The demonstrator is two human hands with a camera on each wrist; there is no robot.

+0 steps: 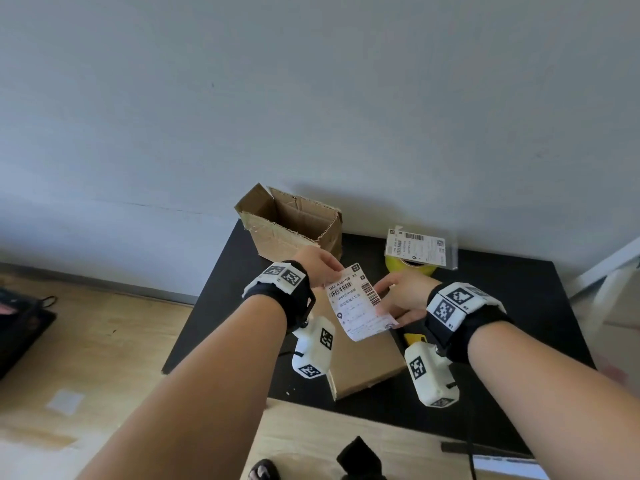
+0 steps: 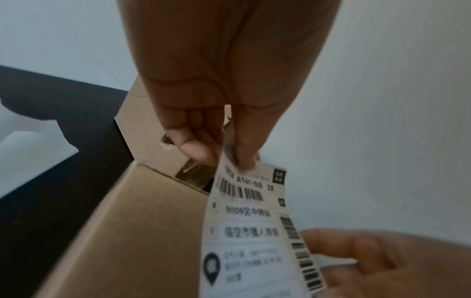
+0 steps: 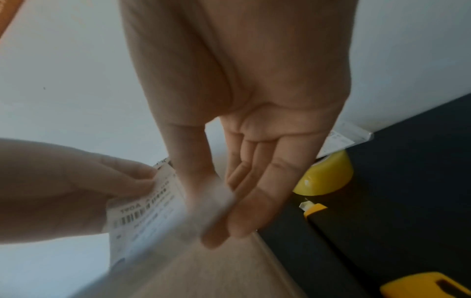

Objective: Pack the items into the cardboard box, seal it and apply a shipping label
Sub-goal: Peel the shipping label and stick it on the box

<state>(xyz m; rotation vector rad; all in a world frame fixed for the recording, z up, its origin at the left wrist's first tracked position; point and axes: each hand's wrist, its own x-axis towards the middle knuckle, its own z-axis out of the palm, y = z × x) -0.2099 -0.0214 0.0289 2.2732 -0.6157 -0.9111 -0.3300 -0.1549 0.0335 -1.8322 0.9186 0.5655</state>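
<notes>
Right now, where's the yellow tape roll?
In the head view, the yellow tape roll sits far right on the black table, under a stack of labels, right of the open cardboard box.

shipping label (image 3: 163, 211) blurred at the right hand (image 3: 237, 161); small print unreadable

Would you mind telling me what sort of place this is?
Probably a makeshift packing spot in a plain room: a black table against a bare wall, cardboard boxes, yellow tape and shipping labels.
</notes>
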